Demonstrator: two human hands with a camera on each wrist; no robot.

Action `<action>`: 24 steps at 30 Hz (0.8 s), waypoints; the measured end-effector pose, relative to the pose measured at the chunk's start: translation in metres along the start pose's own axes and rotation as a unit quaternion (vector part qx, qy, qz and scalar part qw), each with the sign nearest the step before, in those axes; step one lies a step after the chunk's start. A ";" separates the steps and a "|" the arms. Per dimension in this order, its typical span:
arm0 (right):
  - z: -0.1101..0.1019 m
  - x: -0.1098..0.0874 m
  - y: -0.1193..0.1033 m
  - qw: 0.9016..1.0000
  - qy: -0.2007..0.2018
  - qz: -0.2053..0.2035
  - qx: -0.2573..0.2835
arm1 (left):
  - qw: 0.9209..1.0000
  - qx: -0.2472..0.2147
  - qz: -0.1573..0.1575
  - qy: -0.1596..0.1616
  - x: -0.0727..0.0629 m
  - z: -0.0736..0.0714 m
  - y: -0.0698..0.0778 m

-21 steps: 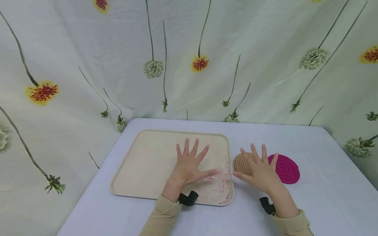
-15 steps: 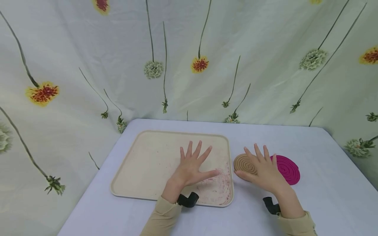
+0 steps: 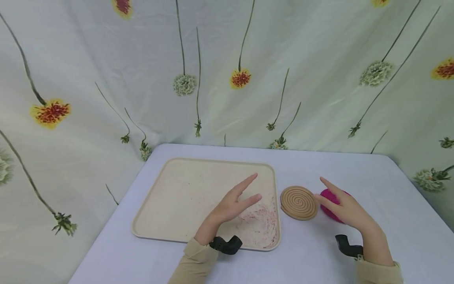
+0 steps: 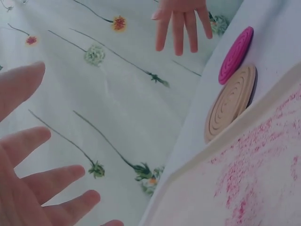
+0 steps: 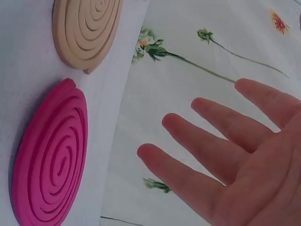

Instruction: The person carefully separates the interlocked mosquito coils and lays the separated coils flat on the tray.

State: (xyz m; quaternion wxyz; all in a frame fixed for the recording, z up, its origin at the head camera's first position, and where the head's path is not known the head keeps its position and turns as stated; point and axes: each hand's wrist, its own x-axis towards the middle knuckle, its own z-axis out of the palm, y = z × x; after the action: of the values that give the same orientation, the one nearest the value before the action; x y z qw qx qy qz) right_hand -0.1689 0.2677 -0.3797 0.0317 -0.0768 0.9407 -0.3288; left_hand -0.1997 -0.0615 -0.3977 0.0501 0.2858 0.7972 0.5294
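Observation:
My left hand hovers above the right part of a cream tray, its fingers straight and spread in the left wrist view. My right hand is held over a magenta coiled disc, hiding much of it in the head view. Its fingers are straight, and neither hand holds anything. Between the tray and the magenta disc lies a tan coiled disc, a flat spiral of rolled strand that looks like clay. Both discs lie flat on the white cloth, side by side.
Reddish-pink smears mark the tray's right side. The white-clothed table backs onto a flower-print curtain. Each wrist carries a black camera mount.
My right hand has moved right, uncovering the tan disc and covering more of the magenta one. Both hands have turned from palm-down to thumb-side up. The tray and discs stay in place.

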 end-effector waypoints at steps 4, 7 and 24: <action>-0.009 -0.003 0.017 0.999 0.001 0.008 0.037 | 0.996 -0.089 -0.012 0.023 0.003 0.003 -0.001; -0.015 -0.005 0.031 0.998 0.004 0.015 0.062 | 0.990 -0.131 -0.021 0.042 0.004 0.007 -0.003; -0.029 -0.018 0.102 0.981 0.010 0.082 0.174 | 0.975 -0.206 -0.057 0.062 0.012 0.035 -0.009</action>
State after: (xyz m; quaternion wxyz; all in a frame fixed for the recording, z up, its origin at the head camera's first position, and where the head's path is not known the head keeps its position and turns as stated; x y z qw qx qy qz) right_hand -0.1665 0.3674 -0.4208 0.0624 0.0106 0.8726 -0.4844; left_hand -0.1999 -0.0297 -0.4183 0.0882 0.1901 0.6879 0.6949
